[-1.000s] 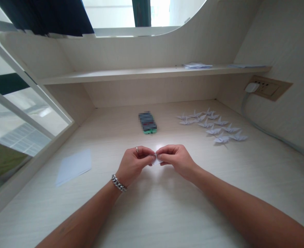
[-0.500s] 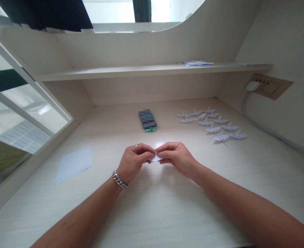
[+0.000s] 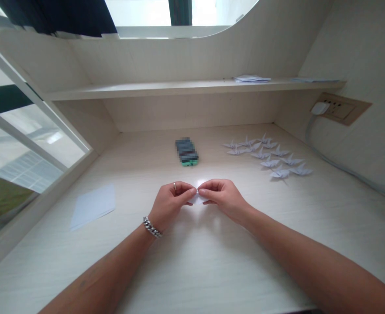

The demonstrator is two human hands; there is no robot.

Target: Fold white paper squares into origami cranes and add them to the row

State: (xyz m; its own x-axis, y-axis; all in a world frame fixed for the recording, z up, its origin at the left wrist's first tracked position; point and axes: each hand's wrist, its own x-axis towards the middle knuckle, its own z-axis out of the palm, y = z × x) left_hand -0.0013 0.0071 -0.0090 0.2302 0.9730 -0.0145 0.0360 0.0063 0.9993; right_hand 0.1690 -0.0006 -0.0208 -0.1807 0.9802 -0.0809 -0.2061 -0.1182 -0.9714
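Left hand [image 3: 170, 204] and right hand [image 3: 223, 200] sit low and centre over the desk, bare, knuckles up, fingertips [image 3: 192, 190] of both meeting at a small folded white paper [image 3: 197, 198]. Fingers are together on each side, pinching the paper between them, and the two hands nearly touch. Paper is held just above the pale wood-grain laminate desk [image 3: 245, 248]; most of it is hidden by the fingers, so its exact fold shape can't be made out, only a small pointed edge and a lower flap. Left hand wears a metal ring [image 3: 174, 186] and a chunky silver curb-chain bracelet [image 3: 152, 227] at the wrist. Ahead of the hands lies a phone [image 3: 186, 151] in a teal case, its back pixelated and unreadable. To the right, a loose group of pale paper origami cranes [image 3: 266, 157] rests on the desk, their wings and pointed tails thin and crisp. To the left, a flat stack of pale paper squares [image 3: 93, 206] lies well apart from the hands. Above, a laminate shelf [image 3: 140, 90] carries a small paper pile [image 3: 252, 79]. On the right wall, a white plug [image 3: 320, 108] sits in a wall socket panel [image 3: 341, 109], with its pale cable [image 3: 339, 159] running down along the wall.
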